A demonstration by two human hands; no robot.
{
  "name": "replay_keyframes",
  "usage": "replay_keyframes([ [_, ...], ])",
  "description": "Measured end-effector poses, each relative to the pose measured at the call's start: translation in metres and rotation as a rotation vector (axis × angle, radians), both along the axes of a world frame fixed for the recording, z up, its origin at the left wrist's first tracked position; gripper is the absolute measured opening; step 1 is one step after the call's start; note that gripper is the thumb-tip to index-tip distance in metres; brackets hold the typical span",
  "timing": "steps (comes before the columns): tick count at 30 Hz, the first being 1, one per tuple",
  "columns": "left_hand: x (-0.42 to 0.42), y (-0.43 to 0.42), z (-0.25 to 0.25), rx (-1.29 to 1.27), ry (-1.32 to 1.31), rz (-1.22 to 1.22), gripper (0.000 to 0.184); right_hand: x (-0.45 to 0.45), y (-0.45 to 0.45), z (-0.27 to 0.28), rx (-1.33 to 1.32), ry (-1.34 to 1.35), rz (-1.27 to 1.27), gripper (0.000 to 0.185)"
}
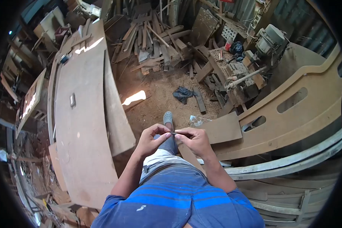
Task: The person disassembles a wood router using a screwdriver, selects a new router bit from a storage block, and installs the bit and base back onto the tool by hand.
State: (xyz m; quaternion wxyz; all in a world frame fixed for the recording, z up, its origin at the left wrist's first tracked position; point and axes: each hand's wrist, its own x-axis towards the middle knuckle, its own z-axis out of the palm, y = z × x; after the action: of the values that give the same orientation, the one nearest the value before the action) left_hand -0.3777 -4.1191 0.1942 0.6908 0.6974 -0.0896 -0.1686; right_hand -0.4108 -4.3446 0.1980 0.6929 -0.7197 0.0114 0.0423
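Both hands meet in front of my body, above my leg and a grey clog. My left hand pinches one end of a small, dark, thin item. The other end sits between the thumb and fingers of my right hand. The item is too small to name, and most of it is hidden by my fingertips.
Large plywood sheets lie to the left, with a small dark block on top. Scrap wood is piled ahead. A cluttered workbench with a motor and a curved panel are on the right.
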Motion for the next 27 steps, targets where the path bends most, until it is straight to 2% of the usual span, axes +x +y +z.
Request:
replay_keyframes([
  [1, 0.03, -0.011, 0.001, 0.057, -0.037, -0.039, 0.021, 0.024, -0.012, 0.005, -0.098, -0.047, -0.015, 0.022],
  [6, 0.213, -0.061, -0.029, 0.035, -0.088, -0.166, 0.02, 0.17, -0.051, -0.007, -0.218, -0.047, -0.162, 0.021],
  [8, 0.284, -0.071, -0.013, 0.138, -0.09, -0.223, 0.017, 0.239, -0.06, 0.0, -0.281, -0.056, -0.177, 0.02],
  [11, 0.373, -0.085, -0.001, 0.086, -0.078, -0.186, 0.02, 0.33, -0.071, 0.002, -0.373, -0.111, -0.119, 0.019],
  [16, 0.468, -0.111, 0.01, 0.048, -0.086, -0.153, 0.02, 0.425, -0.083, 0.006, -0.332, -0.074, -0.155, 0.016],
  [20, 0.526, -0.145, 0.007, 0.005, -0.073, -0.218, 0.02, 0.468, -0.106, 0.004, -0.194, -0.01, -0.276, 0.014],
  [22, 0.556, -0.168, 0.002, -0.042, -0.029, -0.264, 0.02, 0.491, -0.126, -0.002, -0.224, -0.018, -0.319, 0.013],
  [23, 0.574, -0.179, -0.003, -0.015, -0.107, -0.297, 0.021, 0.503, -0.135, -0.005, -0.236, -0.017, -0.343, 0.012],
  [26, 0.628, -0.213, -0.024, -0.07, 0.026, -0.373, 0.022, 0.547, -0.164, -0.016, -0.238, 0.006, -0.39, 0.012],
  [27, 0.646, -0.224, -0.015, -0.061, 0.034, -0.379, 0.023, 0.565, -0.175, -0.02, -0.208, 0.011, -0.399, 0.011],
])
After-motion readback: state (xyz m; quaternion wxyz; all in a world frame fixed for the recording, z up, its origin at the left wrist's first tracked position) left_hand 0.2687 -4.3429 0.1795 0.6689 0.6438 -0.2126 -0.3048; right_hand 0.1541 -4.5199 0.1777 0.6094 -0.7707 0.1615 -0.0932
